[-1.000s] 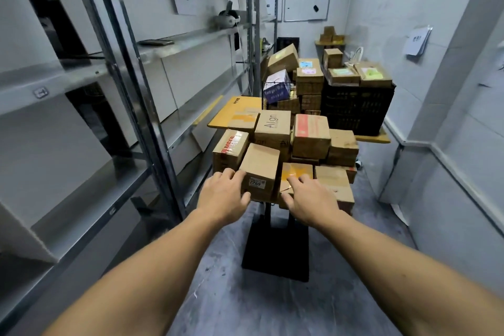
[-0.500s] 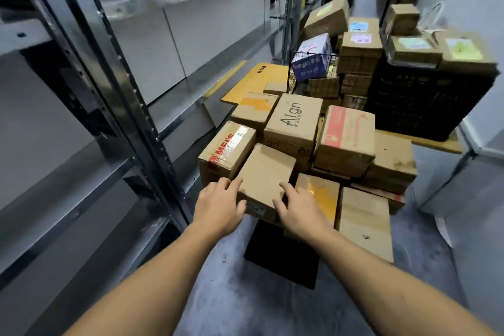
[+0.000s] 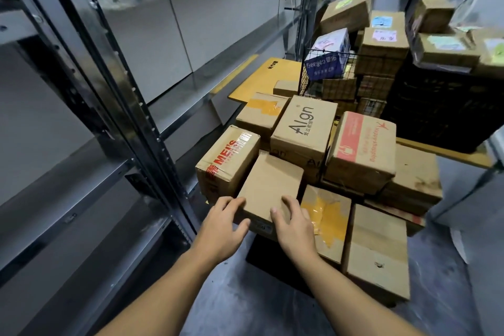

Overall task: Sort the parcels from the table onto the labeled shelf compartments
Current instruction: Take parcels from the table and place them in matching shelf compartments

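A plain brown parcel [image 3: 270, 183] sits tilted at the near edge of a pile of cardboard parcels on a small table. My left hand [image 3: 222, 229] grips its near left corner, thumb under the edge. My right hand [image 3: 293, 222] clasps its near right side, fingers curled over the top. Around it lie a parcel marked MEI'S [image 3: 227, 161], one marked Algn [image 3: 305, 128], a red-printed parcel [image 3: 362, 150] and a parcel with yellow tape [image 3: 326, 215]. The grey metal shelf [image 3: 114, 84] runs along the left with bare compartments.
A shelf upright [image 3: 131, 106] stands just left of the pile. Behind the pile a wire basket [image 3: 327, 73] and a black crate [image 3: 441, 106] carry more boxes. A yellow envelope [image 3: 270, 76] lies at the back. The table's black base [image 3: 270, 256] stands on the grey floor.
The view has come closer and tipped downward onto the pile. Both hands have tightened on the plain brown parcel's near corners, and the right fingers now curl over its top.
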### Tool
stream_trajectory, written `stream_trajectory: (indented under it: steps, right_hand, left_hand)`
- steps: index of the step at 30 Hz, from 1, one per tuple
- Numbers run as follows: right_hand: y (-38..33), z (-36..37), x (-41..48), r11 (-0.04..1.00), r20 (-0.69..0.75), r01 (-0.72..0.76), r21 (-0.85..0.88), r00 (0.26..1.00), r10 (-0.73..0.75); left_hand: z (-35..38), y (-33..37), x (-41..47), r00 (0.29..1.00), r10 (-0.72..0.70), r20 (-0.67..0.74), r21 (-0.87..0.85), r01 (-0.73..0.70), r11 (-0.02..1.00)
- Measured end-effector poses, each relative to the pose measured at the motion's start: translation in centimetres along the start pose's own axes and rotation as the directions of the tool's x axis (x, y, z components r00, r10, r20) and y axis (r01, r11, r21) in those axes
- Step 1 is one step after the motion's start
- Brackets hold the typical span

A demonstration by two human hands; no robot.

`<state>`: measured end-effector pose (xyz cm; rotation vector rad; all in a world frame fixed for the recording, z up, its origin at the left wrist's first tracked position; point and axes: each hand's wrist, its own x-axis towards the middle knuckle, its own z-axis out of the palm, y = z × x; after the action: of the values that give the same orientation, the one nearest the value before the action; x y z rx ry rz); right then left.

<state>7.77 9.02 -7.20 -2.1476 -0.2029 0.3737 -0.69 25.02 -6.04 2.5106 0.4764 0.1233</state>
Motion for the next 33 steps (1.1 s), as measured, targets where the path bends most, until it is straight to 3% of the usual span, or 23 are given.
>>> stream_trajectory:
  steps: [9,17,21,24,27,30,33]
  right_hand:
    - [-1.5,-1.5,-3.3,0.977,-0.159,0.075,0.201,0.986,-0.043]
    - [-1.8,-3.0,-8.9,0.954,-0.279,0.136,0.267,0.959,-0.059]
    - [-1.9,-3.4,-11.9,0.946,-0.320,0.177,0.272,0.944,-0.085]
    - [-2.1,-3.5,-13.7,0.942,-0.342,0.201,0.269,0.934,-0.101]
    - [-2.4,-3.5,-15.4,0.928,-0.342,0.234,0.290,0.931,-0.128]
    - [-2.9,-3.5,-16.8,0.903,-0.332,0.274,0.331,0.930,-0.160]
    - [-3.2,-3.6,-17.9,0.892,-0.296,0.298,0.339,0.934,-0.199]
  left_hand:
    - [-2.2,1.4,-2.0,0.982,0.145,-0.123,-0.224,-0.170,0.960]
    - [-4.1,3.2,-4.2,0.961,0.087,-0.262,-0.498,-0.212,0.841]
    - [-4.3,3.5,-6.1,0.967,0.043,-0.251,-0.611,-0.192,0.768]
    - [-4.4,3.5,-7.4,0.964,0.054,-0.260,-0.578,-0.201,0.791]
    - [-4.4,3.1,-8.7,0.986,0.049,-0.157,-0.605,-0.136,0.785]
    - [-4.9,3.3,-9.9,0.993,0.106,-0.058,-0.719,-0.115,0.686]
    - [-5.5,4.2,-10.8,0.988,0.126,-0.088,-0.804,-0.145,0.577]
